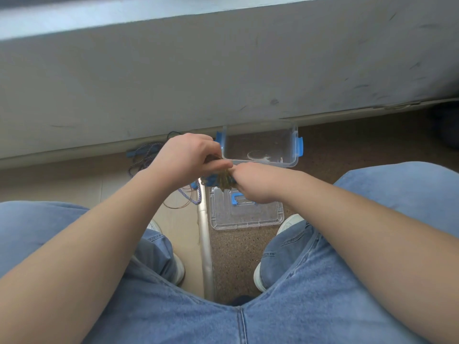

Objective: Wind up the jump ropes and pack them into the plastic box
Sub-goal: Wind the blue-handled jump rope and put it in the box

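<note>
Speckled brown floor (236, 256) at the foot of a scuffed grey wall (223, 70), with both hands meeting on a rope just in front of the plastic box (294, 155).

Seated in blue jeans (323, 294), the person holds the left hand (188, 155) and right hand (253, 180) together at the box's near left corner, both clamped on an olive rope bundle (223, 181). The left pinches it from above and the right grips it from the side, fingers curled out of sight. The clear box, with blue latches, stands open against the wall. Its lid (248, 219) lies flat on the floor on the box's near side, below the hands. A blue-and-white rope (144, 155) lies loose on the floor to the box's left, near the wall.
</note>
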Motion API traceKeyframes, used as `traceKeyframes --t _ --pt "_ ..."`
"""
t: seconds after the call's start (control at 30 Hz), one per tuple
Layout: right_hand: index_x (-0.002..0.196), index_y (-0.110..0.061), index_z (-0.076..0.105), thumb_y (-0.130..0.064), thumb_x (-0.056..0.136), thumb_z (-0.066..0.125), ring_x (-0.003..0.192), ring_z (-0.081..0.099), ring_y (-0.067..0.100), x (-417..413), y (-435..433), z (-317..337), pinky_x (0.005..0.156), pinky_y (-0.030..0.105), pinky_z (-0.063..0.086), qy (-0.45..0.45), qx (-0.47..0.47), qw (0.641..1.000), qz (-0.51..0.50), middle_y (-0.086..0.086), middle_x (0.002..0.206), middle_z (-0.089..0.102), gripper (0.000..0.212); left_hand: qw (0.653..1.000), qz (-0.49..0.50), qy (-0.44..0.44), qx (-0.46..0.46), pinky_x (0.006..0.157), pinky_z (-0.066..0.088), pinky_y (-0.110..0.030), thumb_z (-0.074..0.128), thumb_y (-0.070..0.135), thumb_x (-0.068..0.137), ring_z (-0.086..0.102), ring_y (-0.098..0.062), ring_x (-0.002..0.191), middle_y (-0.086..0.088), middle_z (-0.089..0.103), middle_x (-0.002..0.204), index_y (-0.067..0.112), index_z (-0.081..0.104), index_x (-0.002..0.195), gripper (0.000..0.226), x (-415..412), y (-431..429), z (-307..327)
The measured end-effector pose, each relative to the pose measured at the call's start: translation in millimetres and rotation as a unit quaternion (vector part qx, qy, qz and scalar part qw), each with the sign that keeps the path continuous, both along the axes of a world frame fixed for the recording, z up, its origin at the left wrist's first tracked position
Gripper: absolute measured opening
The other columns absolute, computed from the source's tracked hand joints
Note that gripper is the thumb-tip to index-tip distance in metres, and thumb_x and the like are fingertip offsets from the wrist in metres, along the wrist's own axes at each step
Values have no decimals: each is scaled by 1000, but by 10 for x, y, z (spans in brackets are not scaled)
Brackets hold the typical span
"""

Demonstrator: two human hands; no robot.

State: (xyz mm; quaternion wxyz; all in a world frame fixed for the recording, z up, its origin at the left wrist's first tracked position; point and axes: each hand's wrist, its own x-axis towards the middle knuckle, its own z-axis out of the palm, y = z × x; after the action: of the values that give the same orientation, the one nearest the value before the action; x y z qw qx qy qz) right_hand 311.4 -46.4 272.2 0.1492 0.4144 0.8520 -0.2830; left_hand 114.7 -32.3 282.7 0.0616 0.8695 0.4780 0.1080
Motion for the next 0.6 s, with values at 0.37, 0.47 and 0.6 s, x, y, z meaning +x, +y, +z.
traceKeyframes --t 0.37,0.47,0.6 --pt "97 -22 46 -27 104 50 73 52 4 -70 -100 254 62 17 36 190 -8 982 0 -8 88 56 9 894 226 -162 -351 56 30 -30 56 54 92 31 -15 46 2 34 46 14 39 52 59 -43 54 -149" --pt "110 -14 53 -31 103 49 89 61 22 -44 -41 240 78 39 50 209 12 976 -66 5 105 66 19 887 217 -167 -371 57 33 -30 55 46 83 36 -19 56 -9 42 58 7 47 63 45 -23 38 -159" --pt "114 -11 54 -32 101 49 98 61 32 2 86 195 85 46 51 194 47 965 -170 13 111 67 26 896 263 -188 -304 53 31 -30 45 28 93 40 -18 54 7 48 52 22 54 55 39 18 6 -177"
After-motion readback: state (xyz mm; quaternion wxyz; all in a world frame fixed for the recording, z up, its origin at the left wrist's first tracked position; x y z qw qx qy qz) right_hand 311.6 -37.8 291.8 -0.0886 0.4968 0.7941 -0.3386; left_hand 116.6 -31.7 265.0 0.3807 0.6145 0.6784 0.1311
